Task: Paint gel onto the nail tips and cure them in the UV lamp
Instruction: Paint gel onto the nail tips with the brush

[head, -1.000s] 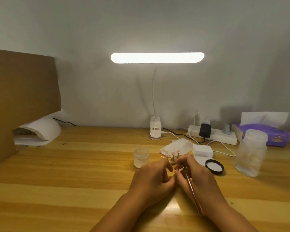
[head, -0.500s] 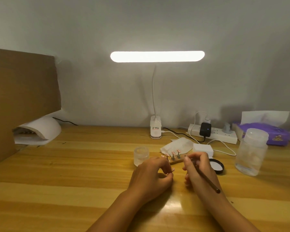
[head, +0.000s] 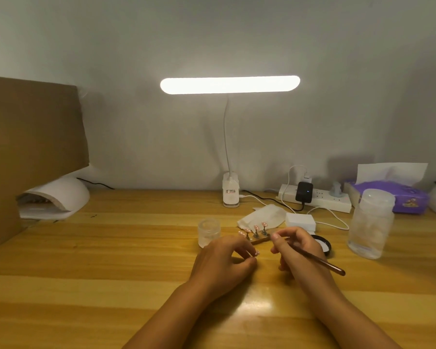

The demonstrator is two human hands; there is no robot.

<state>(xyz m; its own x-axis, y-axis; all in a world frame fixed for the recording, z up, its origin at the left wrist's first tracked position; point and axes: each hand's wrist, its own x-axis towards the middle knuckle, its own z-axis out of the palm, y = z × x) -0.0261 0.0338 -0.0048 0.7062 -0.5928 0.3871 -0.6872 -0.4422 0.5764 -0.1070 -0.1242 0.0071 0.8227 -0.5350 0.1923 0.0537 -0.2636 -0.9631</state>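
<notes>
My left hand (head: 224, 263) rests on the wooden desk and pinches a small pink nail tip (head: 256, 253) between thumb and fingers. My right hand (head: 297, 250) grips a thin brown gel brush (head: 320, 261), whose handle points back to the right; its bristle end is hidden by my fingers. Just beyond both hands stand three pink nail tips on small stands (head: 256, 229) on a narrow base. A small frosted gel jar (head: 209, 233) sits to their left, its black lid (head: 324, 244) to the right. The white UV lamp (head: 58, 197) sits far left.
A lit desk lamp (head: 230, 84) on a clamp base (head: 230, 193) stands at the back. A white tissue (head: 264, 215), white block (head: 301, 221), power strip (head: 317, 197) with cables, clear plastic jar (head: 371, 222), purple tissue box (head: 398, 197) and brown cardboard (head: 30, 147) surround the work spot.
My hands have drawn apart. The right hand lifted the brush away from the tip and swung its handle from pointing toward me to pointing right. The left hand keeps pinching the nail tip.
</notes>
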